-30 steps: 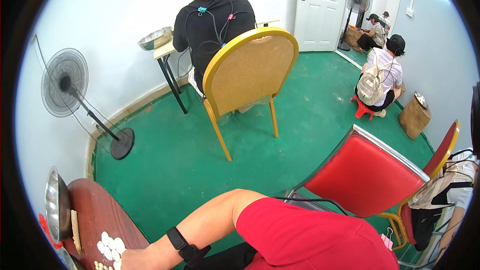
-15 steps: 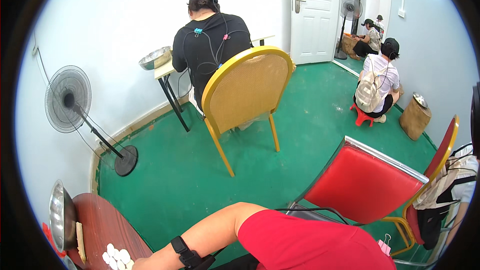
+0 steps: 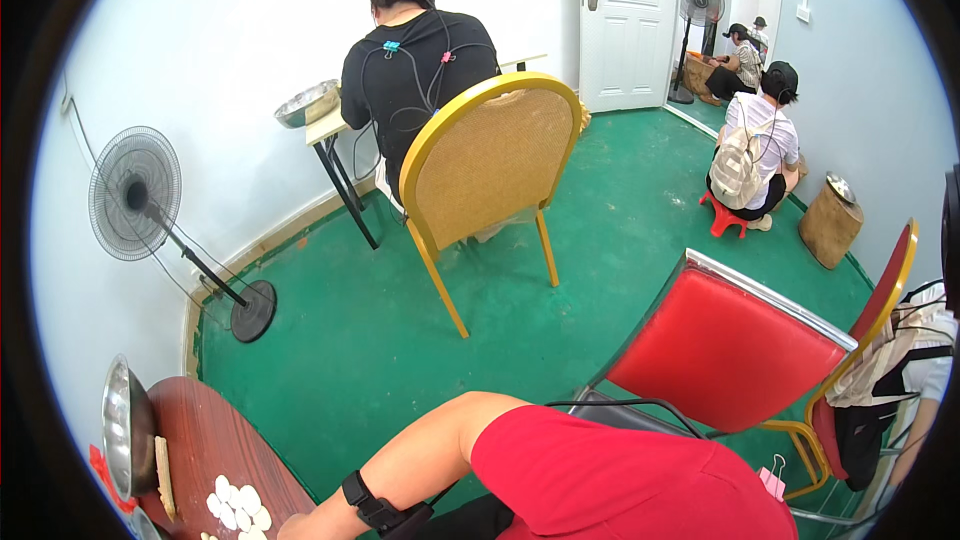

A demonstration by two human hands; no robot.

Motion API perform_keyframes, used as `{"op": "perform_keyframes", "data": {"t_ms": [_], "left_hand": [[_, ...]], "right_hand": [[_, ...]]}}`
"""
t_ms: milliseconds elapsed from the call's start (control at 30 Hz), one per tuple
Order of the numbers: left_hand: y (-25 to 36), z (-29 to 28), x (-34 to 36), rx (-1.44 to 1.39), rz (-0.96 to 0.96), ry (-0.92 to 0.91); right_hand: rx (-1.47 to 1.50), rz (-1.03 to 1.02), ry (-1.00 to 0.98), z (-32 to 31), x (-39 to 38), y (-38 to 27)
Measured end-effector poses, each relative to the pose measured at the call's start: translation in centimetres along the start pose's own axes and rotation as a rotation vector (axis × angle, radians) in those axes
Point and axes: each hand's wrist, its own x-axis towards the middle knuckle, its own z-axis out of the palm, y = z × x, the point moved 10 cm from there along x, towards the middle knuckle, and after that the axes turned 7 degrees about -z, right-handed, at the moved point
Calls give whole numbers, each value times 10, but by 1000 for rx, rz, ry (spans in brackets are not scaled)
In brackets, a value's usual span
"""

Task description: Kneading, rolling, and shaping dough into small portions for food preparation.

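Observation:
My right hand (image 3: 293, 529) is cut off at the lower edge beside several white, flat dough-like rounds (image 3: 240, 505) on a dark red-brown wooden table (image 3: 220, 430); its fingers are hidden. My right forearm, with a black strap, reaches leftward from a red sleeve. Left of the rounds lie a pale wooden stick (image 3: 163, 475) and a large steel bowl (image 3: 128, 425), with a red item (image 3: 100, 468) behind. My left hand is out of sight.
A co-worker in black (image 3: 415, 80) sits ahead by a yellow chair (image 3: 480, 160). A standing fan (image 3: 135, 195) is left, a red chair (image 3: 715, 340) right. Other people (image 3: 745, 155) squat near the doorway and right wall; one (image 3: 925, 370) is at the far right edge.
The view has shifted: table, fan and people sit a little differently in the picture. My right hand, partly visible at the rounds a second ago, is now mostly below the edge.

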Motion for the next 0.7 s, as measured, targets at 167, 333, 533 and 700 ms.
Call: {"op": "perform_keyframes", "data": {"t_ms": [167, 333, 533, 700], "left_hand": [[-1, -1, -9, -110, -79, 60], [-18, -79, 4, -391, -92, 219], [38, -18, 0, -576, 17, -71], [67, -83, -43, -514, 207, 4]], "right_hand": [[96, -95, -29, 52, 20, 33], [247, -163, 84, 77, 45, 16], [226, 203, -5, 17, 6, 33], [193, 103, 10, 33, 43, 12]]}}
